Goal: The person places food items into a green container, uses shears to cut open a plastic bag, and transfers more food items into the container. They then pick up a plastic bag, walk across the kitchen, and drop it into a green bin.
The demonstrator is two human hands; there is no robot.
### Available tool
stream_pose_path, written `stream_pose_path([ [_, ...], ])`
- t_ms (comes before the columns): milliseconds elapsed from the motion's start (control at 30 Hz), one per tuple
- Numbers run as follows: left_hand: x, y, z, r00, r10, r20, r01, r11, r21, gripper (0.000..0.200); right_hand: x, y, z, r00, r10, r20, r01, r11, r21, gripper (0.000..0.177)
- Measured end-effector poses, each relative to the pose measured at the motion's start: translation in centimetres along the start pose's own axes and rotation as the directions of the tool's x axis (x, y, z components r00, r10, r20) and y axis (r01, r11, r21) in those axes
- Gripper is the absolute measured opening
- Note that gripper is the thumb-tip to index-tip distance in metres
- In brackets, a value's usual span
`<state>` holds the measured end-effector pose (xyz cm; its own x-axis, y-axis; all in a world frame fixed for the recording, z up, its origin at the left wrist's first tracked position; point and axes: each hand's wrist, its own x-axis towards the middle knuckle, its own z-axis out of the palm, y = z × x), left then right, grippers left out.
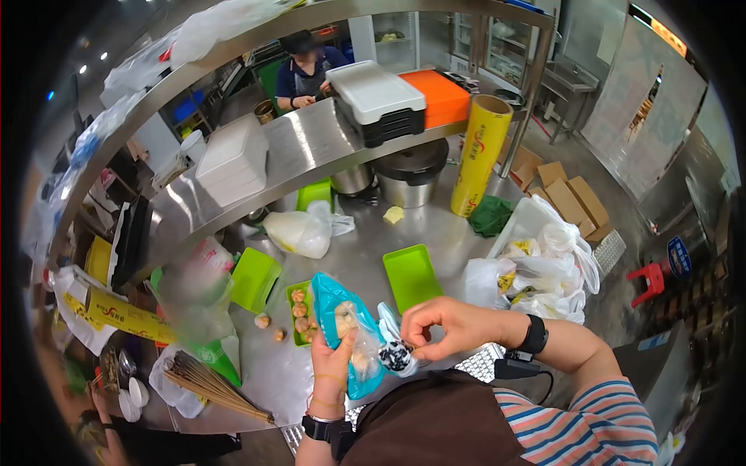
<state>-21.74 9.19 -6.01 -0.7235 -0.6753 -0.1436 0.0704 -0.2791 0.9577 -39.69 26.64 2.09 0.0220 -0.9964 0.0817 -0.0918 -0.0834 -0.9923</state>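
Observation:
My left hand is closed round a blue plastic bag with a clear panel, through which pale brown round balls show. Toward its right end the bag has a crumpled part with a black-and-white pattern. My right hand pinches at the edge of that patterned part, thumb and fingertips pressed together. Just left of the bag, a small green tray holds several similar balls. Two loose balls lie on the steel table beside that tray.
Two more green trays, one flat and one tilted, rest on the table. At right a white bin overflows with plastic bags. A yellow film roll stands upright. Wooden skewers lie at lower left. Behind the shelf, a person works.

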Motion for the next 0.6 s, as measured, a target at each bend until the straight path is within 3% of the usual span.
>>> stream_pose_path([
  [100,-0.3,-0.2,-2.3,1.000,0.026,-0.017,-0.025,0.999,0.036,0.036,1.1,1.7,1.6,0.992,0.004,-0.128,0.003,0.999,0.053,0.017],
  [167,-0.3,-0.3,-3.6,0.998,0.061,-0.021,-0.059,0.996,0.066,0.036,1.8,2.5,2.4,0.962,0.152,-0.227,-0.037,0.896,0.443,0.015],
  [233,-0.1,-0.3,-5.2,0.998,0.028,-0.063,-0.018,0.989,0.144,0.035,2.3,4.1,3.0,0.968,0.154,-0.197,-0.037,0.868,0.496,0.016],
  [300,-0.2,-0.4,-6.5,0.994,0.063,-0.091,-0.047,0.983,0.176,0.034,3.2,4.4,3.8,0.966,0.256,-0.034,-0.158,0.688,0.709,0.020],
  [333,-0.1,-0.5,-7.0,0.989,0.103,-0.109,-0.078,0.974,0.212,0.033,3.5,4.1,4.0,0.901,0.428,-0.076,-0.337,0.799,0.499,0.030],
  [367,-0.3,-0.6,-7.4,0.992,0.095,-0.087,-0.075,0.976,0.206,0.033,3.9,4.2,4.5,0.895,0.435,-0.098,-0.333,0.798,0.501,0.030],
  [433,-0.8,-0.9,-8.5,0.983,0.168,-0.068,-0.119,0.879,0.461,0.035,4.2,4.5,5.6,0.864,0.438,-0.250,-0.442,0.896,0.043,0.033],
  [500,-0.6,-2.2,-10.2,0.989,0.125,-0.080,-0.071,0.872,0.484,0.040,3.8,6.5,6.5,0.926,0.272,-0.261,-0.295,0.954,-0.051,0.040],
  [567,-0.3,-3.2,-10.9,0.995,0.089,-0.035,-0.080,0.975,0.208,0.043,3.2,6.0,6.9,0.937,0.258,-0.235,-0.269,0.963,-0.014,0.040],
  [600,-0.1,-3.8,-11.1,0.997,0.078,0.025,-0.082,0.977,0.196,0.043,3.0,5.9,7.2,0.918,0.266,-0.294,-0.283,0.959,-0.016,0.040],
])
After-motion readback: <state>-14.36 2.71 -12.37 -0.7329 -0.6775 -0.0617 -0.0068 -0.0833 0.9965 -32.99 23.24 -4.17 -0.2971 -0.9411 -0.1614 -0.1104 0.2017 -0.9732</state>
